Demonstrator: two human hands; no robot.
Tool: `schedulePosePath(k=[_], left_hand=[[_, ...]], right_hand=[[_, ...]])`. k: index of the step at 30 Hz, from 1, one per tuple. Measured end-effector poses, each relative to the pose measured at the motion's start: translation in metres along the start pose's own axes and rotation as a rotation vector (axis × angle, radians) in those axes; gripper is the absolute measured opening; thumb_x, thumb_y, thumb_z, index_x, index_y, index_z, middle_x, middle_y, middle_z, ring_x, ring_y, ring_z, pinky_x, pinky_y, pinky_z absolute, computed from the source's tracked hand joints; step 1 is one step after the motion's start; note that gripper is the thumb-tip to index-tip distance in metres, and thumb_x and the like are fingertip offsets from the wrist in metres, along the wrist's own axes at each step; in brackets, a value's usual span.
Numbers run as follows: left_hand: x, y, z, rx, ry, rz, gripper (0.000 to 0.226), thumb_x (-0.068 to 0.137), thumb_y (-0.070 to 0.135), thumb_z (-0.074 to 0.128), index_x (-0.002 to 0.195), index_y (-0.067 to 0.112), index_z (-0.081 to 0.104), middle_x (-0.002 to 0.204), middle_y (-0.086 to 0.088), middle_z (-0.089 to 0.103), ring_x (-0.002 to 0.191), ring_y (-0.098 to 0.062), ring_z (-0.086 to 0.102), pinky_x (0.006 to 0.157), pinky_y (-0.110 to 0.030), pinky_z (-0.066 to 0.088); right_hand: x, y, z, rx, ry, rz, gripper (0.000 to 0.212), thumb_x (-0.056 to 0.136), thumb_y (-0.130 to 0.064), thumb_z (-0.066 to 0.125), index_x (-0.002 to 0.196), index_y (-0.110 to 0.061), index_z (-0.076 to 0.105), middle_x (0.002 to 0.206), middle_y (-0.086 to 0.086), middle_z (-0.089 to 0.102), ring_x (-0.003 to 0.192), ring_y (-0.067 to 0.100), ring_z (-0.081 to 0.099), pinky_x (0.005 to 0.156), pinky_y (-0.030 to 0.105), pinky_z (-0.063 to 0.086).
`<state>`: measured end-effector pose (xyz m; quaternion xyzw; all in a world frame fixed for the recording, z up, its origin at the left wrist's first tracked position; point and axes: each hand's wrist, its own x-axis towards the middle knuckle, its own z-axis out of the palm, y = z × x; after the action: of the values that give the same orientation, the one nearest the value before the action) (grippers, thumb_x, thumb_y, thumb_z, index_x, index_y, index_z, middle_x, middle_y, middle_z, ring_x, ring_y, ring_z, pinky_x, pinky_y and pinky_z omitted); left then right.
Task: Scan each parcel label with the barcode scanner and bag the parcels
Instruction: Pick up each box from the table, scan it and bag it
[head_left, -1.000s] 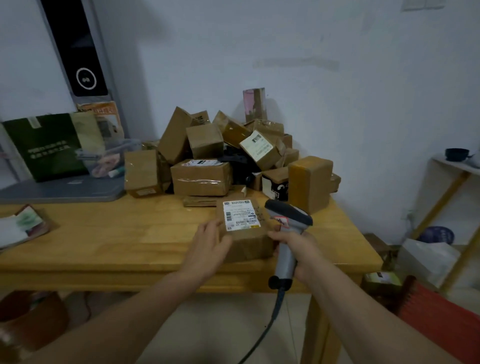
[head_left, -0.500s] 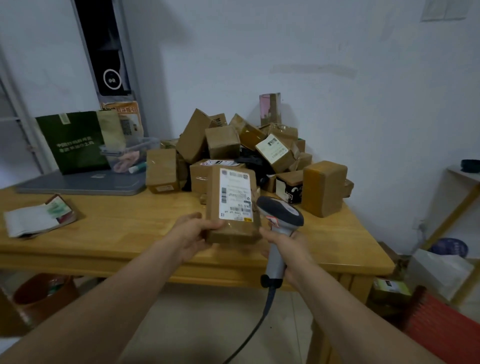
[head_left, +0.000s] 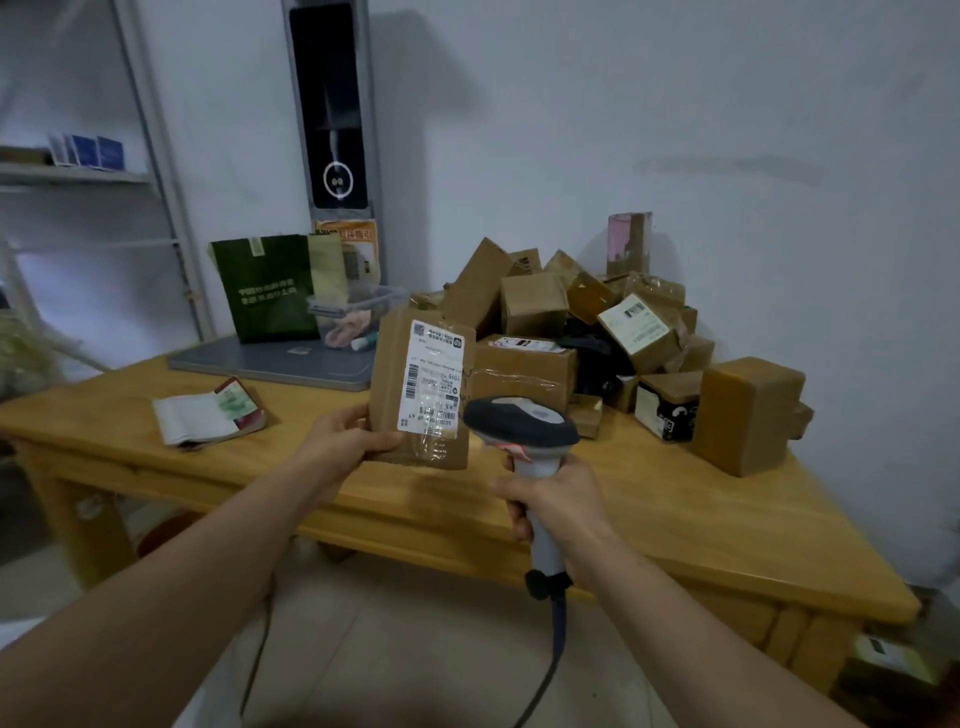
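Observation:
My left hand (head_left: 347, 441) grips the lower left corner of a brown cardboard parcel (head_left: 388, 374), held upright above the wooden table (head_left: 675, 519). Its white shipping label (head_left: 434, 384) faces me. My right hand (head_left: 558, 506) is wrapped round the handle of a grey barcode scanner (head_left: 522, 423), whose dark head sits just right of the parcel's lower edge. The scanner's cable hangs down toward the floor. A heap of brown parcels (head_left: 566, 322) lies at the back of the table.
A dark green paper bag (head_left: 267, 288) stands on a closed grey laptop (head_left: 270, 361) at the back left, beside a clear plastic tub (head_left: 353, 314). A booklet (head_left: 208, 413) lies on the left. A large taped box (head_left: 748, 413) stands right. Metal shelving rises at far left.
The parcel has been lifted off the table and turned upright with its label toward me. The scanner has drawn back a little to the right. The camera has swung left.

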<state>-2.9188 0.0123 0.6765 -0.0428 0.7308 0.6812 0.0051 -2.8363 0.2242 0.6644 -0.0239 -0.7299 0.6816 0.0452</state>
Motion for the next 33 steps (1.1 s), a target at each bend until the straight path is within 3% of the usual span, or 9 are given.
schedulePosePath(k=[2,7,12,21,25,33], left_hand=[[0.001,0.006,-0.011,0.073,0.037,0.028,0.066,0.078,0.003,0.072,0.139,0.008,0.045,0.106,-0.005,0.065,0.095,-0.019,0.064,0.085,-0.032,0.051],[0.005,0.025,-0.037,0.271,0.106,0.073,0.054,0.080,0.009,0.073,0.131,0.008,0.055,0.103,-0.001,0.063,0.103,-0.019,0.057,0.105,-0.040,0.042],[0.008,0.033,-0.052,0.411,0.112,0.092,0.046,0.081,0.012,0.072,0.125,0.011,0.062,0.103,-0.003,0.067,0.106,-0.021,0.056,0.106,-0.044,0.041],[0.012,0.034,-0.062,0.473,0.147,0.099,0.047,0.079,0.013,0.075,0.124,0.010,0.063,0.109,-0.004,0.064,0.106,-0.020,0.053,0.091,-0.035,0.042],[0.011,0.034,-0.065,0.478,0.152,0.084,0.047,0.079,0.012,0.075,0.124,0.009,0.063,0.110,-0.006,0.064,0.106,-0.022,0.053,0.087,-0.034,0.041],[0.010,0.033,-0.068,0.473,0.167,0.088,0.048,0.079,0.011,0.074,0.126,0.007,0.062,0.103,-0.003,0.061,0.100,-0.019,0.051,0.087,-0.033,0.039]], right_hand=[[0.000,-0.001,0.006,-0.117,-0.013,-0.030,0.013,0.079,-0.005,0.072,0.079,-0.011,0.060,0.057,0.005,0.057,0.044,0.013,0.051,0.046,0.023,0.047],[0.002,0.001,0.019,-0.270,-0.003,-0.095,0.011,0.079,-0.008,0.071,0.077,-0.010,0.060,0.055,0.002,0.057,0.043,0.012,0.052,0.047,0.025,0.048],[0.001,-0.002,0.027,-0.299,-0.025,-0.119,0.012,0.081,-0.010,0.071,0.082,-0.014,0.059,0.061,0.000,0.058,0.046,0.010,0.052,0.047,0.022,0.045],[0.002,-0.007,0.033,-0.348,-0.065,-0.165,0.013,0.080,-0.009,0.070,0.081,-0.016,0.058,0.062,-0.001,0.056,0.050,0.012,0.052,0.049,0.022,0.044],[0.002,-0.009,0.036,-0.356,-0.072,-0.174,0.019,0.078,-0.008,0.070,0.076,-0.020,0.056,0.063,-0.003,0.056,0.057,0.013,0.052,0.057,0.027,0.045],[0.004,-0.007,0.042,-0.352,-0.080,-0.174,0.019,0.076,-0.007,0.071,0.076,-0.020,0.057,0.063,-0.001,0.058,0.058,0.016,0.053,0.059,0.030,0.048]])
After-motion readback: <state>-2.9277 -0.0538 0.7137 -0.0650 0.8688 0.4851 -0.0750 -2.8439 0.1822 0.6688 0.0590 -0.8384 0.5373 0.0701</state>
